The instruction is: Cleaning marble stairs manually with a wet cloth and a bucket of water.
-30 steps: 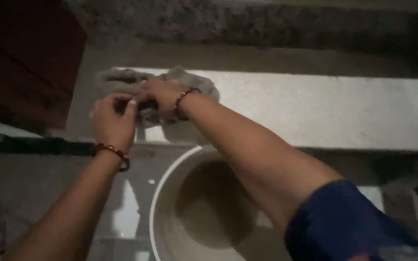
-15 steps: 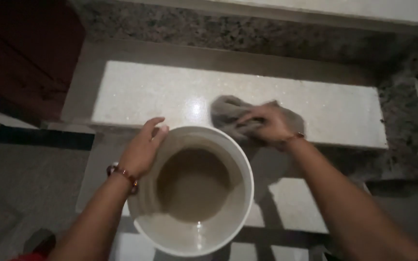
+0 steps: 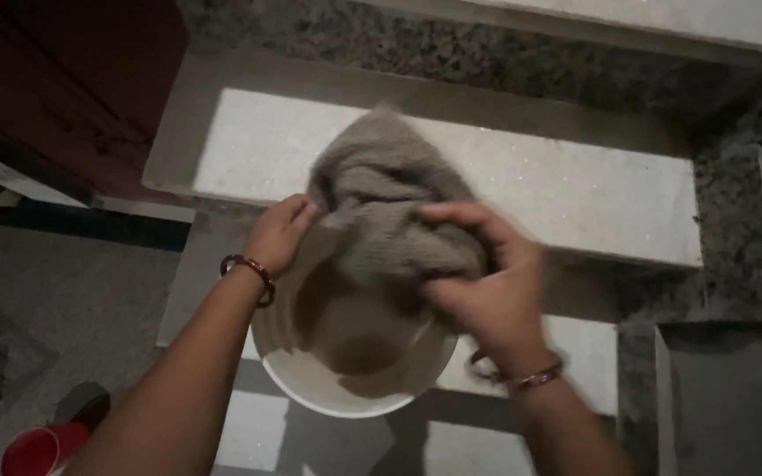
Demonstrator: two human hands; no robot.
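Both hands (left hand [image 3: 280,234], right hand [image 3: 487,286]) grip a nubbly grey cloth [image 3: 390,207] over a round white bucket [image 3: 328,392].

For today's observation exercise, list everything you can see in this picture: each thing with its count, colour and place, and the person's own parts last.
cloth: one, grey, bunched over the bucket
bucket: one, white, murky water inside, on a lower step
steps: several, pale stone treads with speckled risers
door: one, dark red, upper left
cup: one, red, bottom left floor
bangles: one reddish on each wrist
left hand: gripping the cloth's left edge
right hand: gripping the cloth's right side
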